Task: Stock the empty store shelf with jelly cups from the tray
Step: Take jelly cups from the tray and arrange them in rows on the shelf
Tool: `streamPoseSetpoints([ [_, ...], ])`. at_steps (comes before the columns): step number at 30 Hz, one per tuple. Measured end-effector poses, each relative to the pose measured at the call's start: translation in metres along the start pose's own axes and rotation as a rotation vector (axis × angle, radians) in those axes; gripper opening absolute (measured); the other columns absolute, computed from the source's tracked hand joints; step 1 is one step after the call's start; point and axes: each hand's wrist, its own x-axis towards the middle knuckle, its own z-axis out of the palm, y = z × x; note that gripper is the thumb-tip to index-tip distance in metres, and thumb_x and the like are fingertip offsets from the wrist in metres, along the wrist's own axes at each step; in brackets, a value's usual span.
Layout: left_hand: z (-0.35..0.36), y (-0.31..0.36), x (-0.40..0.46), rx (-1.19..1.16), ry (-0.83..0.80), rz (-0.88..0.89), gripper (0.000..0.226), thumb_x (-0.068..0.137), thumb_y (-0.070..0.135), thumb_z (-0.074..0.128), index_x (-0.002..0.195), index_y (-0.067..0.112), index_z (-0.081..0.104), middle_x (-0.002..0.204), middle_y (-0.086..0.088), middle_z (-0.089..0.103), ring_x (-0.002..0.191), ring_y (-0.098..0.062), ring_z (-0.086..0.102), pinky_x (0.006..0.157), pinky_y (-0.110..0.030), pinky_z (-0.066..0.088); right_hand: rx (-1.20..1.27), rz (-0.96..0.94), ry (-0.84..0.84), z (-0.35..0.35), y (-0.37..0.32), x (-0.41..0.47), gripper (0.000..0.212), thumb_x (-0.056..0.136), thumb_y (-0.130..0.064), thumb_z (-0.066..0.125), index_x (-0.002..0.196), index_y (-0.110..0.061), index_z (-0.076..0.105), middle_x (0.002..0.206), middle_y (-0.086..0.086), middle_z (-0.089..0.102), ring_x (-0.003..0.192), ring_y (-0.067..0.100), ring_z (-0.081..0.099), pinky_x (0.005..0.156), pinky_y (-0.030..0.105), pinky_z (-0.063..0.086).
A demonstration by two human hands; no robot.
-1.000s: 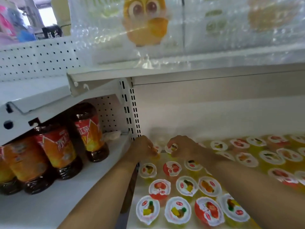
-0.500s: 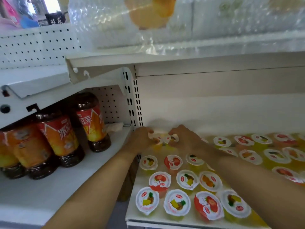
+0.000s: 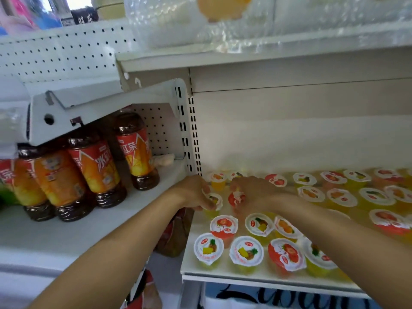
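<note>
My left hand (image 3: 196, 194) pinches a yellow jelly cup (image 3: 213, 202) by its rim, near the slotted upright (image 3: 192, 139); my right hand (image 3: 252, 192) clamps a red cup (image 3: 236, 199); light, squashy, foil lids probably fragile.

We see jelly cups (image 3: 246, 250) with white lids printed in red and yellow fruit, over yellow or red jelly; the shelf (image 3: 223, 274) is white; the bottles (image 3: 133, 150) are dark brown with orange-red labels; white pegboard (image 3: 66, 52) is dotted black.
</note>
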Motion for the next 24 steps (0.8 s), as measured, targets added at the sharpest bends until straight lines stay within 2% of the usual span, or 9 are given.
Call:
streamPoseSetpoints([
  [3,0.006,0.004,0.009,0.029,0.123,0.004,0.035,0.074,0.030,0.082,0.094,0.007,0.064,0.089,-0.013,0.074,0.075,-0.019,0.072,0.076,-0.031,0.057,-0.051,0.026,0.105,0.003,0.000,0.004,0.036,0.082,-0.037,0.066,0.106,-0.024,0.043,0.106,0.000,0.056,0.097,0.023,0.056,0.067,0.030,0.038],
  [5,0.010,0.007,0.018,0.033,0.160,0.021,0.034,0.074,0.033,0.081,0.080,0.004,0.066,0.079,-0.014,0.073,0.074,-0.023,0.071,0.078,-0.037,0.056,-0.076,0.036,0.157,0.002,-0.001,0.005,0.030,0.082,-0.038,0.065,0.094,-0.023,0.041,0.093,-0.002,0.055,0.086,0.022,0.056,0.058,0.029,0.034],
  [8,0.014,0.011,0.024,0.036,0.196,0.037,0.036,0.074,0.035,0.080,0.058,0.010,0.059,0.058,-0.006,0.061,0.056,-0.018,0.059,0.061,-0.030,0.046,-0.101,0.039,0.197,0.000,-0.003,0.006,0.029,0.081,-0.039,0.065,0.093,-0.023,0.043,0.087,-0.003,0.054,0.079,0.019,0.054,0.052,0.025,0.030],
  [11,0.014,0.012,0.026,0.026,0.209,0.031,0.040,0.076,0.032,0.079,0.053,0.015,0.051,0.050,0.002,0.048,0.050,-0.011,0.049,0.053,-0.023,0.036,-0.064,0.047,0.226,0.003,-0.004,0.010,0.031,0.081,-0.037,0.067,0.095,-0.023,0.043,0.086,-0.005,0.054,0.078,0.017,0.055,0.059,0.026,0.036],
  [14,0.014,0.012,0.026,0.025,0.202,0.024,0.037,0.075,0.032,0.079,0.056,0.012,0.054,0.056,-0.002,0.053,0.057,-0.016,0.054,0.058,-0.025,0.039,-0.056,0.045,0.243,0.005,-0.003,0.011,0.032,0.083,-0.038,0.067,0.101,-0.021,0.046,0.088,-0.006,0.053,0.079,0.016,0.054,0.060,0.024,0.036],
  [17,0.014,0.013,0.025,0.036,0.206,0.024,0.034,0.075,0.033,0.080,0.064,0.008,0.059,0.068,-0.011,0.064,0.067,-0.021,0.061,0.066,-0.030,0.045,-0.079,0.038,0.244,0.005,-0.003,0.008,0.030,0.085,-0.039,0.064,0.097,-0.022,0.042,0.089,-0.004,0.056,0.077,0.016,0.054,0.054,0.022,0.031],
  [19,0.013,0.016,0.022,0.051,0.213,0.020,0.032,0.076,0.034,0.080,0.071,0.009,0.061,0.076,-0.011,0.068,0.074,-0.022,0.066,0.071,-0.032,0.049,-0.091,0.042,0.237,0.005,-0.004,0.007,0.029,0.086,-0.041,0.062,0.097,-0.023,0.043,0.094,-0.001,0.061,0.077,0.017,0.055,0.057,0.024,0.033],
  [21,0.013,0.019,0.017,0.076,0.214,0.002,0.035,0.078,0.038,0.078,0.089,0.008,0.064,0.092,-0.011,0.070,0.086,-0.023,0.068,0.077,-0.033,0.050,-0.132,0.051,0.221,0.004,-0.004,0.005,0.028,0.088,-0.045,0.059,0.100,-0.023,0.045,0.101,0.000,0.062,0.082,0.017,0.055,0.065,0.027,0.035],
  [24,0.010,0.022,0.004,0.196,0.255,0.007,0.051,0.082,0.049,0.070,0.114,0.011,0.062,0.115,-0.005,0.064,0.104,-0.022,0.061,0.084,-0.031,0.047,-0.184,0.076,0.230,-0.002,-0.004,-0.003,0.035,0.090,-0.052,0.051,0.115,-0.026,0.053,0.117,0.000,0.059,0.102,0.021,0.057,0.085,0.034,0.038],
])
